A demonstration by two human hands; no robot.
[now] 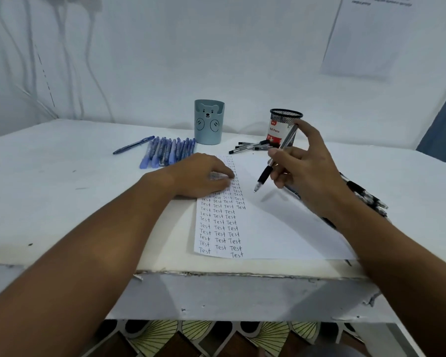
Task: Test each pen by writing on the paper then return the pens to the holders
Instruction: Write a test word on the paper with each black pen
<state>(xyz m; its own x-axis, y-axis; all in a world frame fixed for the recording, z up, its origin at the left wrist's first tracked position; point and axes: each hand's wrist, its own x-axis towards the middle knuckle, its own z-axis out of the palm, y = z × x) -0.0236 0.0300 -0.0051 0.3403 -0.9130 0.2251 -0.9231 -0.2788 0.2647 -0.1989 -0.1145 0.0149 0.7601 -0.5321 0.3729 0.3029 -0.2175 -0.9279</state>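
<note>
A white sheet of paper lies on the table, its left part filled with columns of the word "Test". My left hand rests flat on the paper's upper left. My right hand grips a clear pen with a black grip, tip down just above the blank part of the paper. At the back stand a blue bear-faced holder and a black mesh holder. Several blue pens lie left of the bear holder. Several clear black-capped pens lie by the mesh holder.
More black-gripped pens lie in a pile to the right of the paper, partly hidden by my right forearm. The white table ends at a worn front edge. A white wall rises close behind the holders.
</note>
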